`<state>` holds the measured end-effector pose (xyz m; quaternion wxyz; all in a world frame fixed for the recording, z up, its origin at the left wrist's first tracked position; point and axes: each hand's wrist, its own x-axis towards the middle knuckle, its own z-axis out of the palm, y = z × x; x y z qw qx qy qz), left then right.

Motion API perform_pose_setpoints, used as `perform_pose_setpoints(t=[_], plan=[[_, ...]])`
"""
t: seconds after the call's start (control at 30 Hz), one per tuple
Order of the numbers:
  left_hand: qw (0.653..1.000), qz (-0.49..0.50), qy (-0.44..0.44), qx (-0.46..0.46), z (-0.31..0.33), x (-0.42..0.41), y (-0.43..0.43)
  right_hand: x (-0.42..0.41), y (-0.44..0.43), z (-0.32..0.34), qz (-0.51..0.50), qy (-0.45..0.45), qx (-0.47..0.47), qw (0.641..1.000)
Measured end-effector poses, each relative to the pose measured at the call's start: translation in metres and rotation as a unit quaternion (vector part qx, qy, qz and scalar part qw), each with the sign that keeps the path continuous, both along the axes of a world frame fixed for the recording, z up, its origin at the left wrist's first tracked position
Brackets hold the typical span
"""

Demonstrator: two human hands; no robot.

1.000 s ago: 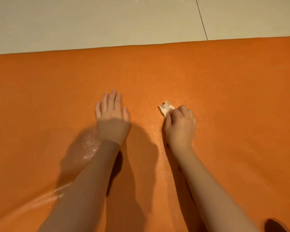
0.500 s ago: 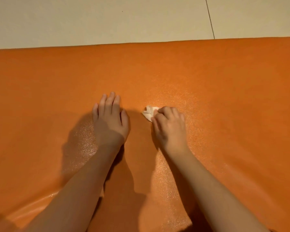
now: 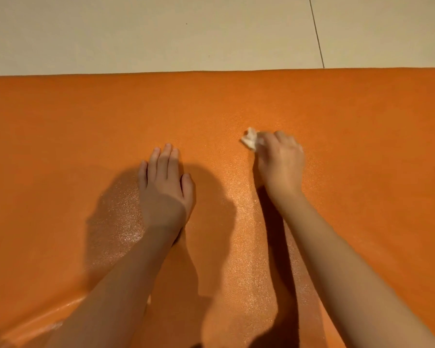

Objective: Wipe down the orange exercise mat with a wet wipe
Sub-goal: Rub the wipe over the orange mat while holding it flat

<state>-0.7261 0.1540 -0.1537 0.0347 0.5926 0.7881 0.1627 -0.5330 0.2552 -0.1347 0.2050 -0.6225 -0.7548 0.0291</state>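
My right hand (image 3: 280, 163) wiping the mat, my left braced flat.

My right fingers are curled around a crumpled white wipe (image 3: 250, 141), pressing it onto the orange mat (image 3: 362, 146); this hand looks blurred. My left hand (image 3: 165, 183) lies palm down beside it, fingers straight and together. Wet patches glisten around my arms. Pale floor tiles (image 3: 161, 31) lie beyond the mat's far edge.

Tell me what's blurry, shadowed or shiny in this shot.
Head view: the right hand and wipe are motion-blurred, while the left hand is sharp. Head view again: dark shadows of both hands fall on the mat, and shiny patches glint beside the left wrist.
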Motion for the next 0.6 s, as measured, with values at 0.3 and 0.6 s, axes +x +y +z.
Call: perform_pose_setpoints(t=[0.3, 0.6], plan=[[1.000, 0.000, 0.016, 0.005, -0.001, 0.001, 0.000, -0.001, 0.007, -0.003, 0.126, -0.057, 0.024, 0.990], [1.000, -0.004, 0.009, -0.002, -0.003, -0.001, 0.000, -0.026, 0.021, -0.014, 0.130, 0.021, -0.003, 0.991]])
